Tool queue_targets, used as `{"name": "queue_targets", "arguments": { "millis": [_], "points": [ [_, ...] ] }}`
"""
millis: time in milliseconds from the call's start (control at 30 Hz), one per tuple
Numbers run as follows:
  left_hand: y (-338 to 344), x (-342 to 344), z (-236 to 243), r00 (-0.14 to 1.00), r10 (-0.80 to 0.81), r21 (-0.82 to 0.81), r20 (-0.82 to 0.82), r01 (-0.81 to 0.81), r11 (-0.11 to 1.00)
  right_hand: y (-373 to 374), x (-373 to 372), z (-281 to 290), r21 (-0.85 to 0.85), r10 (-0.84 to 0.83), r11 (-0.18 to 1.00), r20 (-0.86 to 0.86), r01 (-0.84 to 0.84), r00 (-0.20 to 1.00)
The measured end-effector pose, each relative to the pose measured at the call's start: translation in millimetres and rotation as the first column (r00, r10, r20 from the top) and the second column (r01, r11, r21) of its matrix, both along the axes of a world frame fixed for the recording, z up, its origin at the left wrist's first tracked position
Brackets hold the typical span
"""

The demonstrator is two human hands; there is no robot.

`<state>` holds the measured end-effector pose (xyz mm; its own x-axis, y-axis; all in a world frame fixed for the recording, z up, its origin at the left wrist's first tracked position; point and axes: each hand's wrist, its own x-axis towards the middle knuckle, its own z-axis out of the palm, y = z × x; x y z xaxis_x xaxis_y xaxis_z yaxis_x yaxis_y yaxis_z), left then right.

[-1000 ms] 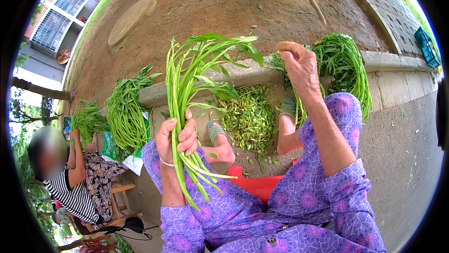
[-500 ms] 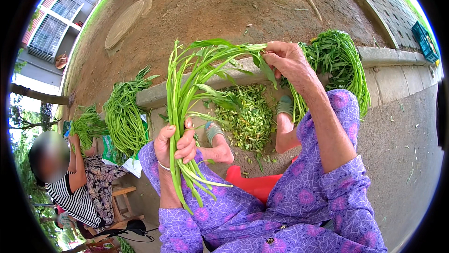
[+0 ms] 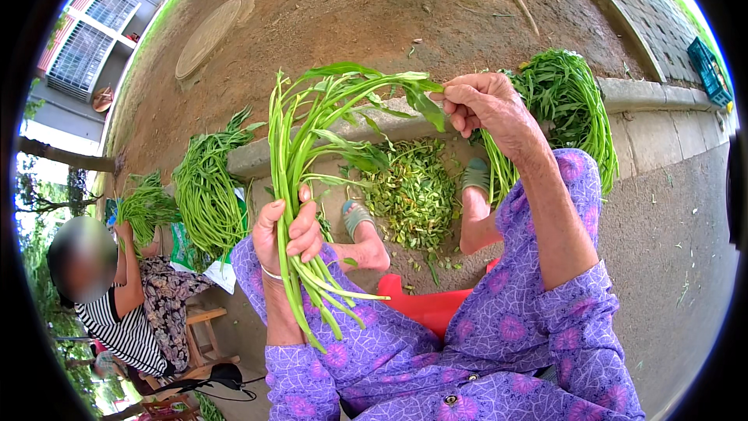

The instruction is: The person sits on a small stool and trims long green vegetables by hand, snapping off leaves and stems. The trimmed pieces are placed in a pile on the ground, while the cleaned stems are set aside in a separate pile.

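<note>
My left hand (image 3: 290, 232) is wrapped round the stems of a bunch of water spinach (image 3: 300, 137), a long-stemmed leafy green. Its leafy tops bend over to the right, and the cut ends hang over my lap. At the upper right of the bunch, my right hand (image 3: 492, 105) pinches the tip of a leaf between thumb and fingers. Between my sandalled feet a heap of picked green and yellowed leaves (image 3: 413, 195) lies on the ground.
A large pile of greens (image 3: 565, 102) drapes over the kerb (image 3: 650, 95) at right; another pile (image 3: 206, 195) lies at left. Beyond it sits another person (image 3: 140, 304) handling greens. A red plastic seat (image 3: 428, 308) shows beneath me. A teal crate (image 3: 707, 70) stands far right.
The bunch and my left hand have shifted slightly left. My right hand has turned a little, its fingers now at the leaf's outer tip.
</note>
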<state>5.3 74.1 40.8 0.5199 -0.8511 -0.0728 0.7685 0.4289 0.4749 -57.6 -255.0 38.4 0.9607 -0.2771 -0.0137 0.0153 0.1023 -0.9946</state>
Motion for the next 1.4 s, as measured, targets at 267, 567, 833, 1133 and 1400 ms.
{"name": "queue_targets", "arguments": {
  "millis": [267,567,833,1133,1400],
  "points": [
    [1,2,1,0.999,0.027,-0.012,0.032,-0.026,1.000,6,2,1,-0.344,-0.033,0.939,-0.024,0.023,0.999],
    [1,1,2,0.999,0.022,0.014,0.029,-0.022,1.000,10,6,-3,-0.552,-0.277,0.776,0.138,0.306,0.951],
    [-3,-4,1,0.999,0.033,0.087,0.025,-0.036,0.996,-1,18,-12,-0.012,-0.455,0.885,0.190,0.466,0.870],
    [-4,-3,3,0.997,0.049,0.052,0.052,-0.051,0.997,-2,19,-19,-0.211,-0.508,0.812,0.205,0.545,0.837],
    [0,5,1,0.995,0.090,-0.041,0.043,-0.088,0.995,24,9,-22,-0.464,0.023,0.885,-0.006,-0.023,1.000]
  ]
}}
